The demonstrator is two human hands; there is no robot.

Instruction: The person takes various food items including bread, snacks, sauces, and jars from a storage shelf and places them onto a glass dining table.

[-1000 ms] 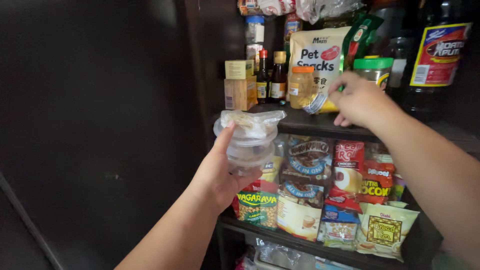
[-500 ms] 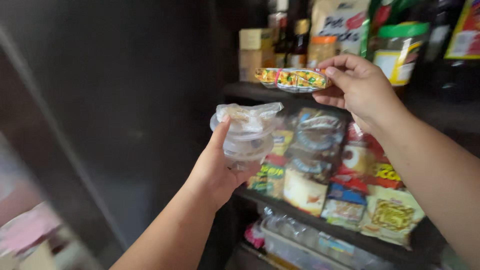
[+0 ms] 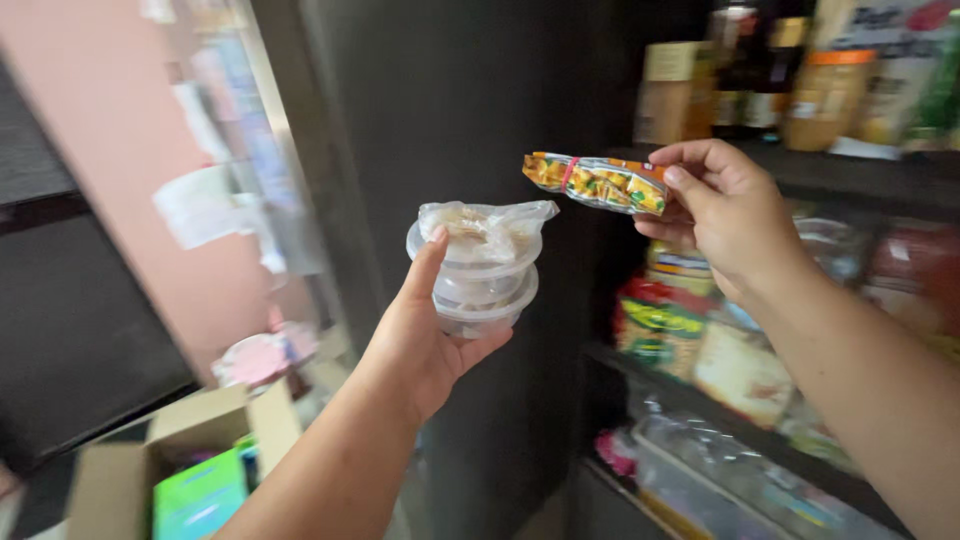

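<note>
My left hand [image 3: 425, 335] grips a small stack of clear plastic tubs [image 3: 478, 290] from below, thumb up along the side. A crumpled clear plastic bag [image 3: 485, 226] lies on top of the stack. My right hand [image 3: 725, 215] holds a folded yellow and green foil packet [image 3: 597, 182], bound with a red band, by its right end. The packet hangs in the air just above and right of the tubs, in front of the dark cupboard side [image 3: 470, 110].
Cupboard shelves [image 3: 860, 175] at the right carry jars, bottles, a box and snack bags. An open cardboard box [image 3: 165, 460] with a green item sits low at the left. A pink wall [image 3: 120, 150] with papers is behind it.
The view has swung left, away from the shelves, so the wall and cardboard box came into sight. My right hand took the packet off the shelf and holds it beside the tubs.
</note>
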